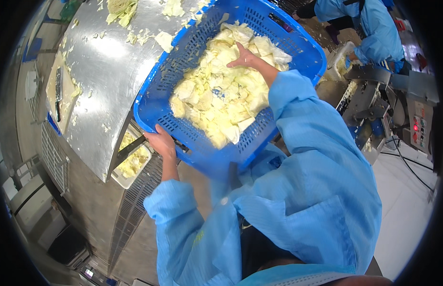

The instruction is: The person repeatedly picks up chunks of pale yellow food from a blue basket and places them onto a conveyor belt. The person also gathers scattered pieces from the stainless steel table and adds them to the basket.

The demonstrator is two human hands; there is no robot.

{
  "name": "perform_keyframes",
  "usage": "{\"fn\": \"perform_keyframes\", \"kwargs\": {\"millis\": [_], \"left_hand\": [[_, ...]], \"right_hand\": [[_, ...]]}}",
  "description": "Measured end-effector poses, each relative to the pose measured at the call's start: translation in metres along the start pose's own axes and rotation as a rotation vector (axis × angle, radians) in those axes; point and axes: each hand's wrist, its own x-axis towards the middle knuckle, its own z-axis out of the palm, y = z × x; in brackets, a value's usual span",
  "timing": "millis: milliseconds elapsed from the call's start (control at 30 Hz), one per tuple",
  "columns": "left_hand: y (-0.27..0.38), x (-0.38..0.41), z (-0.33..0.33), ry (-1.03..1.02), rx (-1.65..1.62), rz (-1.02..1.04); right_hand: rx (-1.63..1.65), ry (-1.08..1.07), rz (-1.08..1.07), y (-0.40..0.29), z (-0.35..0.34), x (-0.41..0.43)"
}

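A blue perforated plastic basket [159,78] is in front of me, tilted beside the metal table, with a heap of pale cabbage leaves [221,85] inside. My left hand [160,141] grips the basket's rim at its near left corner, thumb over the edge. Above the heap, my right hand [244,57] has its thumb and fingers spread, with nothing seen between them; whether it touches the leaves I cannot tell.
On the stainless steel table [110,71] lie cabbage scraps, part of a cabbage [121,9] and a knife [58,89] on a cutting board [66,96]. Below stands a white crate [134,161] of leaves. A co-worker [378,32] is beside a machine [368,103] at right.
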Motion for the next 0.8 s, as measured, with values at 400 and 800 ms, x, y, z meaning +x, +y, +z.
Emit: {"fn": "perform_keyframes", "kwargs": {"millis": [400,800], "left_hand": [[0.003,0.002,-0.003,-0.002,0.039,-0.051],[-0.004,0.001,-0.001,0.006,0.089,-0.004]], "right_hand": [[-0.001,0.422,0.095,-0.008,0.066,-0.019],[0.064,0.334,0.102,-0.034,0.005,-0.096]]}}
